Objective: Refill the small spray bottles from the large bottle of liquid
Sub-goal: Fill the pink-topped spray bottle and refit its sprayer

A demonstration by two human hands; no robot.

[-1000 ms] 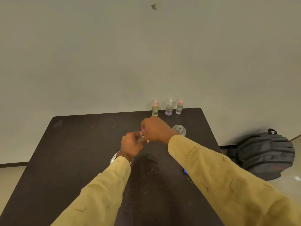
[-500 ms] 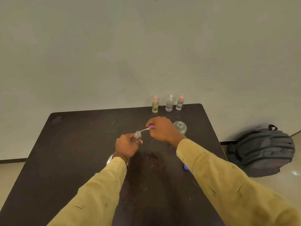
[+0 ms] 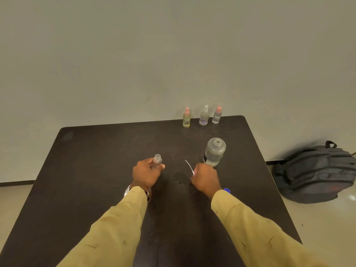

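Observation:
My left hand grips a small clear spray bottle that stands upright on the dark table with its neck uncapped. My right hand is closed on the bottle's spray head, hidden in my fist; only its thin white dip tube sticks out, pointing up and left. The large clear bottle stands uncapped just beyond my right hand, partly filled. Three small capped spray bottles stand in a row at the table's far edge: a yellowish one, a clear one and a pink-capped one.
A wet patch lies on the table between my hands. A blue cap lies by my right wrist. A grey backpack sits on the floor right of the table. A plain wall rises behind the table.
My right hand has pulled the spray head and its tube out of the small bottle and moved right and nearer to me. My left hand set the bottle lower.

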